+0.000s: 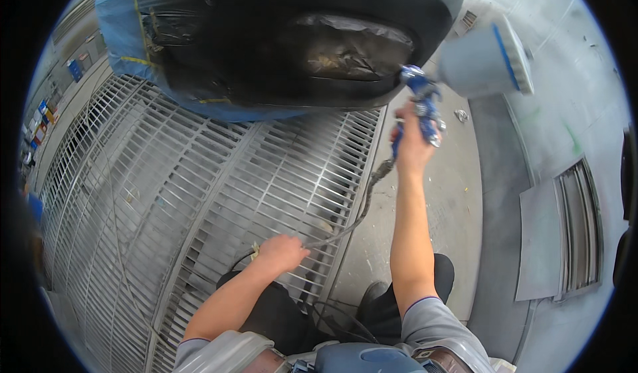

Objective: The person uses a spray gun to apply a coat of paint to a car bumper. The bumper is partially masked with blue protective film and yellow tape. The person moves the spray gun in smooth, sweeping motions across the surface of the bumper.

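My right hand [413, 150] is raised and wrapped round a blue and silver spray gun [425, 110]. A large pale paint cup [475, 62] with a blue ring stands out from the gun to the right, partly blurred. The gun's nose points left at the black car body panel [266, 47], close to its right end. From the gun's handle a dark air hose [364, 205] hangs and curves down to my left hand [282, 252]. That hand is closed on the hose, low over the floor grating; its fingertips are partly hidden.
Blue masking film [123, 34] with yellow tape covers the panel's left side. Metal floor grating [259, 173] lies below; a thin line [116, 230] crosses it. More hose [339, 313] loops by my legs. A vent [581, 230] sits on the right wall. Small containers [43, 120] stand far left.
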Tool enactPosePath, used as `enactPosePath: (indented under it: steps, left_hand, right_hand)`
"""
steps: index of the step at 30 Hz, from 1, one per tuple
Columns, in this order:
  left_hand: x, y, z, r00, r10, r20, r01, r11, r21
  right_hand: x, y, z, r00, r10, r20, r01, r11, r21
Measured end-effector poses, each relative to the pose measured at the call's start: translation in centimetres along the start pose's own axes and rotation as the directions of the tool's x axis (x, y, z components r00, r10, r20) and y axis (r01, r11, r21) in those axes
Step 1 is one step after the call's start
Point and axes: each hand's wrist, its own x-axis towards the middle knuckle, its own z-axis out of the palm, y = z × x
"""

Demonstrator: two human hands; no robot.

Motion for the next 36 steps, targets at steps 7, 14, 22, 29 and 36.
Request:
enactPosePath:
  steps: [7, 14, 22, 29, 36]
  left_hand:
    - [2.4, 1.8, 1.4, 0.997, 0.004, 0.079, -0.015, 0.991, 0.136]
    - [2.7, 5.5, 1.4, 0.931, 0.363, 0.041, -0.36, 0.93, -0.072]
    - [4.6, 8.9, 2.8, 0.899, 0.347, -0.266, -0.393, 0.908, -0.144]
    - [6.1, 8.3, 2.2, 0.92, 0.303, -0.249, -0.334, 0.938, -0.091]
    - [4.6, 7.9, 1.9, 0.961, 0.259, 0.099, -0.268, 0.96, 0.085]
  right_hand:
    - [1.6, 4.3, -8.7, 0.964, 0.108, -0.242, -0.082, 0.99, 0.115]
    - [2.3, 0.0, -10.5, 0.965, 0.068, 0.253, 0.047, 0.905, -0.423]
    - [4.9, -3.0, -11.4, 0.857, -0.497, 0.135, 0.488, 0.702, -0.518]
    - [5.4, 0.3, -11.8, 0.923, -0.341, 0.179, 0.379, 0.721, -0.58]
    - [0.9, 4.7, -10.7, 0.912, 0.153, 0.38, -0.062, 0.968, -0.242]
